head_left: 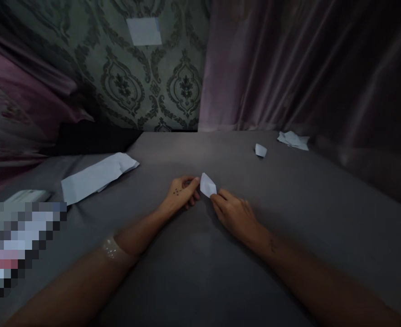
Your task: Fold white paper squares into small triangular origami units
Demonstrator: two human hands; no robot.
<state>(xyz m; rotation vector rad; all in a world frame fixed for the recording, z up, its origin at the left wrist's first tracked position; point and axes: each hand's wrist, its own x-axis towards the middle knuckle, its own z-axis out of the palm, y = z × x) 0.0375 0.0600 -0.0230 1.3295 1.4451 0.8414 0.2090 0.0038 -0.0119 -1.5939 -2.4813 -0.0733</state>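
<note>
The nearest item is a translucent bracelet [111, 248] with bright specks, worn on the left wrist. Both forearms extend forward over a grey cloth surface [323, 204].

The right hand [235, 211] has a small folded white paper [207, 185] pinched at its lower right corner between thumb and forefinger; the remaining fingers are curled. The paper projects beyond these fingertips, tilted up toward the left, its body lying between the two hands. The left hand [184, 191] is at the paper's left edge, its thumb extended toward that edge and its fingers loosely bent beneath. The thumb tip is at or just beside the paper; contact cannot be confirmed, nor can the exact gap between thumb and forefinger.

To the left, a pale object [28, 196] is partly hidden by pixelation and is not identifiable. Beyond it lie white paper sheets [95, 178], overlapping. Farther off on the right are a small folded piece [261, 151] and, behind it, a creased paper [293, 140].

At the far left lies a black cloth [95, 137]. A pinkish curtain [226, 68] hangs beside a patterned wall [122, 86], against which a white rectangle [144, 32] shows.
</note>
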